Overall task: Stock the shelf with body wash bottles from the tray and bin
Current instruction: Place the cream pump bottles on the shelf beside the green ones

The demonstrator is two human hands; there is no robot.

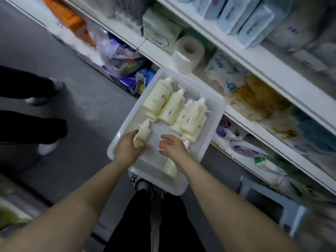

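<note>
The left hand (pixel 127 148) has its grip closed around a cream body wash bottle (pixel 142 133) at the white tray's (pixel 214 128) 8 o'clock corner. The right hand (pixel 172 144) hovers with an open, empty grip; four more bottles (pixel 174 108) lie toward 12 o'clock.

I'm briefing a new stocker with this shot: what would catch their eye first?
First, the white tray in the middle, holding cream body wash bottles lying in a row. The left hand grips one bottle at the tray's near left; the right hand hovers open beside it. Packed shelves run along the right.
</note>
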